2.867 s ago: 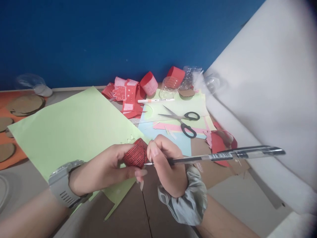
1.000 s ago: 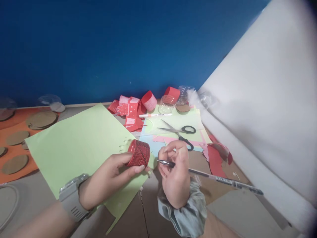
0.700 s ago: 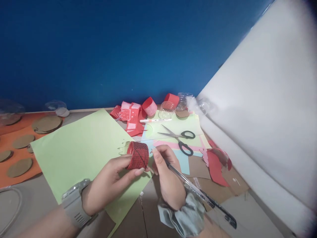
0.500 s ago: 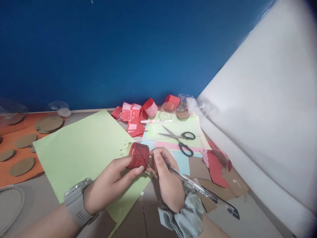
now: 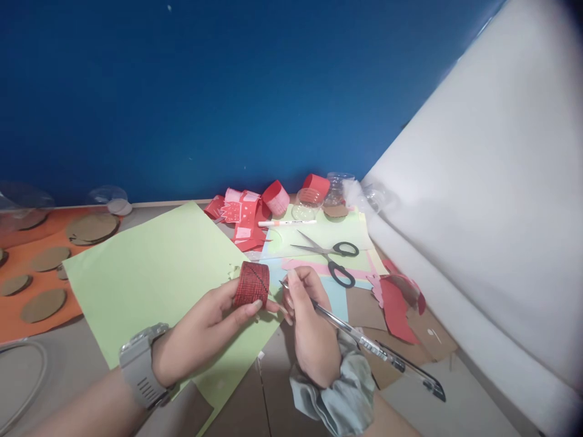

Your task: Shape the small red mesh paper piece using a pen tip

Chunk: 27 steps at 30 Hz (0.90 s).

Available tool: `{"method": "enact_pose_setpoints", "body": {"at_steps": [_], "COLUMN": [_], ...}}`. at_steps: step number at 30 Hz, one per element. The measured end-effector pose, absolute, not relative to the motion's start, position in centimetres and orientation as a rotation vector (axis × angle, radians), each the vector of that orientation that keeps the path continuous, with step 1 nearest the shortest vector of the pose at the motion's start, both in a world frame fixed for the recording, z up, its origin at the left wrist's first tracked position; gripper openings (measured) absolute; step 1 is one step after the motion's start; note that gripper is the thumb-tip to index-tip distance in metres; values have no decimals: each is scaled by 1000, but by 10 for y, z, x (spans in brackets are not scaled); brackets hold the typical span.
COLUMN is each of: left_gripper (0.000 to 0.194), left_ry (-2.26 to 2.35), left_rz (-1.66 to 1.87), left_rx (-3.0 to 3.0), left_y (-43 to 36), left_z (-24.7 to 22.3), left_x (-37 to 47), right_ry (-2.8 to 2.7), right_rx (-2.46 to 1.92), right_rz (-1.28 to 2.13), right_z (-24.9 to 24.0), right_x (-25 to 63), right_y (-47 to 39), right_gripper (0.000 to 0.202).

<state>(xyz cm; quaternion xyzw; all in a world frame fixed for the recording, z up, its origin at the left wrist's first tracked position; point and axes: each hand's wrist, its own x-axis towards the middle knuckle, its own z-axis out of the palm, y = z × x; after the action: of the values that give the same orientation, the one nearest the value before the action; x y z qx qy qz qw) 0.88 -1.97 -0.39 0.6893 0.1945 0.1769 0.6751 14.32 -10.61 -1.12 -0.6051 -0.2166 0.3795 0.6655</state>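
Observation:
My left hand, with a grey watch on the wrist, is closed round a small red paper ring covered in dark ink marks. A dark slanting line crosses its surface. My right hand grips a clear ballpoint pen, its tip just right of the ring and apart from it. A grey-green scrunchie circles my right wrist. Beneath the ring lies a large light green paper sheet, with a small cut-out scrap partly hidden behind the ring.
Black-handled scissors lie half open on coloured papers. A marker rests behind them. Red and pink paper pieces and clear plastic cups stand by the blue wall. Cardboard discs sit on orange paper at left; a red cutout lies right.
My left hand has turned the red ring, so its opening no longer shows, and shifted it slightly left. The pen tip now shows, apart from the ring.

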Motion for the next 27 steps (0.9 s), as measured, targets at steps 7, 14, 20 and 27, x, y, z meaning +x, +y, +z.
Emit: {"method": "enact_pose_setpoints", "body": {"at_steps": [7,14,20,27], "left_gripper": [24,26,29,34], "left_ry": [453,507,450,354], "left_rz": [403,391,424,449], "left_rx": [1581,1545,1452,1294], "left_y": [-19,-19,-18,-19], "left_z": [-3,-4,-9,-7], "left_x": [9,9,10,7], "right_ry": [-460,-499,-607,-625], "right_rx": [-1312,-1320,-1395,-1177], "right_rz": [872,841,721,651], "right_z": [-12,-10,-9,5], "right_x": [143,142,144,141], "right_y": [-107,-108,-107,-109], "right_gripper": [34,32,21,21]}}
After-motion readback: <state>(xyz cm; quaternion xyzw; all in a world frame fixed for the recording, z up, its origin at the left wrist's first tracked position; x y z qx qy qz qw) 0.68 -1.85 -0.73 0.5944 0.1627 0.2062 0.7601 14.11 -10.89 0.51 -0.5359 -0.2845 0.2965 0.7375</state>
